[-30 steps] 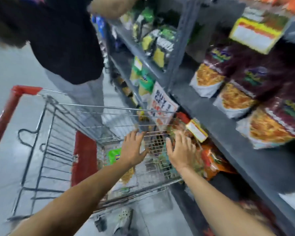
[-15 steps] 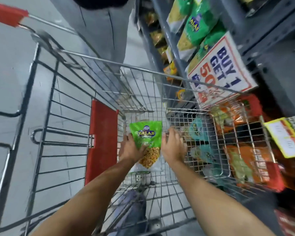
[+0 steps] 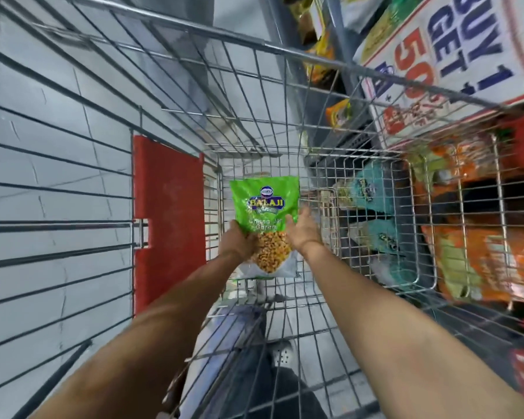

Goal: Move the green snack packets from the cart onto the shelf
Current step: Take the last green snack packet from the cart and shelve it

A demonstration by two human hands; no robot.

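A green snack packet [image 3: 263, 204] with a picture of yellow snacks on its lower half lies deep in the wire cart [image 3: 288, 131]. Both my arms reach down into the basket. My left hand [image 3: 238, 241] grips the packet's lower left side. My right hand [image 3: 303, 231] presses against its right edge, fingers spread. The shelf [image 3: 345, 71] with more packets stands beyond the cart's right side.
A red plastic flap [image 3: 168, 219] sits on the cart's left inner wall. Teal packets [image 3: 372, 213] and orange packets [image 3: 478, 252] show through the right mesh. A white "BUY 1 GET 1" sign [image 3: 454, 52] hangs at upper right. Grey floor lies left.
My view has dropped from the shelves into the cart. Both hands went from the cart's rim down to the green packet and closed on its two sides.
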